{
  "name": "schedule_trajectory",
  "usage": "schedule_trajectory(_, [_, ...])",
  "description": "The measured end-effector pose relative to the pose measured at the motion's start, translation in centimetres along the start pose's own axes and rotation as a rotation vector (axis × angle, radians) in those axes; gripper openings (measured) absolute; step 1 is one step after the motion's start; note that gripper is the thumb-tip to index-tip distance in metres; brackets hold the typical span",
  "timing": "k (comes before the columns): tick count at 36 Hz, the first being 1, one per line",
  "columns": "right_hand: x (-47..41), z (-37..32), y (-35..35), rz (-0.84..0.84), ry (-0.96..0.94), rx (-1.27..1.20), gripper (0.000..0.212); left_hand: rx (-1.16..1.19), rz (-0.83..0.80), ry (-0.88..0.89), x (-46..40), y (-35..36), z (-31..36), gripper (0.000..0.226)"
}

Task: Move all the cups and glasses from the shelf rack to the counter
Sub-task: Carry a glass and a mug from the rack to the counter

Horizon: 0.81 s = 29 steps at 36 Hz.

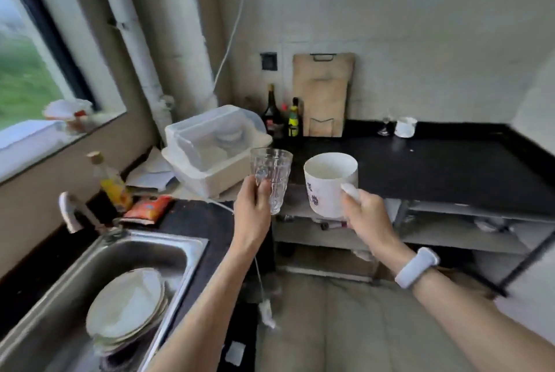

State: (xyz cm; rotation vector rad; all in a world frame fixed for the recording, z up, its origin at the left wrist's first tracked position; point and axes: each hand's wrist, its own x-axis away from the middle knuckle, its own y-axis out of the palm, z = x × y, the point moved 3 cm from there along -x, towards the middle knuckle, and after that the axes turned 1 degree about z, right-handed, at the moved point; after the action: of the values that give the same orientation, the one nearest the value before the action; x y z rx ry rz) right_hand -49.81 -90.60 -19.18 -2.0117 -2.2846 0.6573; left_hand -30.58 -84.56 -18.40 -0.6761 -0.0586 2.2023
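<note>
Both forearms reach out from below, a pale band (pixel 417 267) on the right wrist. Left of them a steel sink (pixel 180 254) holds a stack of plates (pixel 126 305). Further out, the left hand (pixel 253 209) wraps its fingers round the lower half of a clear patterned glass (pixel 271 174), upright with its mouth up. Just beside it, the right hand (pixel 365 211) grips a white cup (pixel 330 183) at its side, apparently by a handle that the fingers hide. The two vessels are carried apart and level, probably so they neither knock nor tip. Beneath them run the pale shelves of the rack (pixel 330 239); whether more cups wait there is too blurred to tell. Beyond stretches the black bench (pixel 435 167), its near part bare, a sensible landing spot. At its far edge by the wall stand a stemmed glass (pixel 385 125) and a white mug (pixel 405 126), with bottles (pixel 282 113) and a cutting board (pixel 322 92) to their left.
</note>
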Motion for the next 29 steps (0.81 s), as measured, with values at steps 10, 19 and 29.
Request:
schedule_trajectory(10, [-13.1,10.8,-10.3,0.269,0.205,0.059,0.041,0.16,-0.281,-0.036,-9.6,21.2,-1.9,0.028])
schedule_trajectory(19, [-26.3,15.9,-15.4,0.406,0.325,-0.028,0.045,0.201,-0.504,-0.073,-20.2,37.2,-3.3,0.026])
schedule_trajectory(29, [-33.4,24.3,-22.2,0.532,0.504,0.039,0.037,0.206,-0.687,-0.208,-22.7,52.1,-6.4,0.02])
